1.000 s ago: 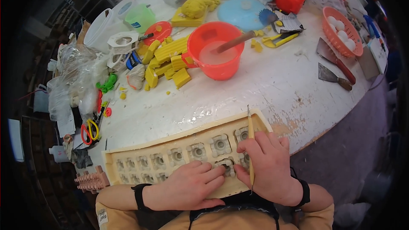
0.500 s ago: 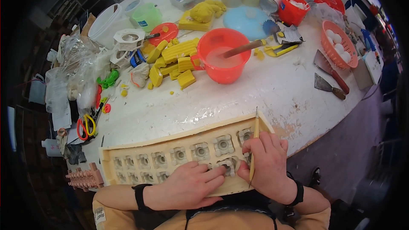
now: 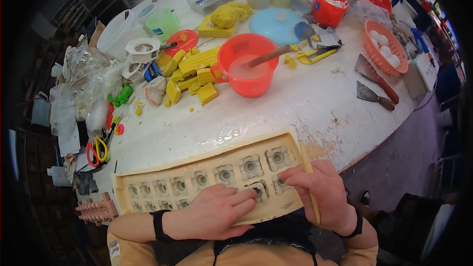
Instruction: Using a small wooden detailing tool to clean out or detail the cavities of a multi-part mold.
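Observation:
A long cream mould tray lies along the table's near edge, with two rows of grey square pieces, each with a round hollow, set in it. My left hand grips the tray's near side, thumb at the near wall. Its fingertips touch a grey piece in the near row, partly hiding it. In my right hand is a slim, yellow wooden-handled clay tool, held upright between closed fingers over the tray's right end. The tool's upper tip is faint against the table.
Beyond the tray stand a red jug of pale liquid with a stick, and yellow clay blocks. Scrapers and a pink basket of white balls lie right. Scissors and a pink ridged block are left.
My right hand has drawn back rightward and nearer with the clay tool, uncovering grey pieces at the tray's right end. My left hand stays at the same piece. The whole view has shifted slightly.

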`<action>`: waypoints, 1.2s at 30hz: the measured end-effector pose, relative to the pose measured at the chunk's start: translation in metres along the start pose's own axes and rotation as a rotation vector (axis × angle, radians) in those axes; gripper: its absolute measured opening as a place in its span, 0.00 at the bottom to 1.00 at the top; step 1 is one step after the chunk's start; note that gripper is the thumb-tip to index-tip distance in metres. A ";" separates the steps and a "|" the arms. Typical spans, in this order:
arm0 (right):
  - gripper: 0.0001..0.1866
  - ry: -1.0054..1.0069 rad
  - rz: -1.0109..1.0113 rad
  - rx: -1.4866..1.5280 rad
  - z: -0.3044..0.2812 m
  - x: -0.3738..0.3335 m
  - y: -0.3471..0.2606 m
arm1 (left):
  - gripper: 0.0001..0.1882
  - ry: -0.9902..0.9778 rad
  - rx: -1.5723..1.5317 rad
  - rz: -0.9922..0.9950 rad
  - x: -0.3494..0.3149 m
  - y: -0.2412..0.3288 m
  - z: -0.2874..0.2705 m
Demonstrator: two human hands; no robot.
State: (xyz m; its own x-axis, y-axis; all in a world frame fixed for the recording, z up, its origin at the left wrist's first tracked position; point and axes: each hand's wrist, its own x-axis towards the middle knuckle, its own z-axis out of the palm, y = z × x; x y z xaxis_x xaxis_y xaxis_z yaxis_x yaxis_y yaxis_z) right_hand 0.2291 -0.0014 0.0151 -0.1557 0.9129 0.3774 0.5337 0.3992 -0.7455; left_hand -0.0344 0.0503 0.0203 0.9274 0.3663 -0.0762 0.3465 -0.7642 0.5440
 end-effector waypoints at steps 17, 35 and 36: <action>0.16 -0.270 -0.218 -0.111 0.018 -0.006 0.014 | 0.31 -0.094 0.177 -0.119 -0.039 0.028 -0.021; 0.11 -0.407 -0.283 -0.338 0.022 -0.004 0.010 | 0.39 -0.090 0.283 -0.080 -0.030 0.017 -0.001; 0.11 -0.407 -0.281 -0.342 0.022 -0.005 0.010 | 0.37 -0.087 0.314 -0.069 -0.028 0.017 0.000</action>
State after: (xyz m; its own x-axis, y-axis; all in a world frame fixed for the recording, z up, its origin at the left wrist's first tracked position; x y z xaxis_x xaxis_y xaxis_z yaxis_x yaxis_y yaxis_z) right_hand 0.2175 -0.0002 -0.0063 -0.5994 0.7625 0.2436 0.6524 0.6417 -0.4032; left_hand -0.0547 0.0272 0.0316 0.9041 0.3865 -0.1822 0.4229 -0.8704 0.2520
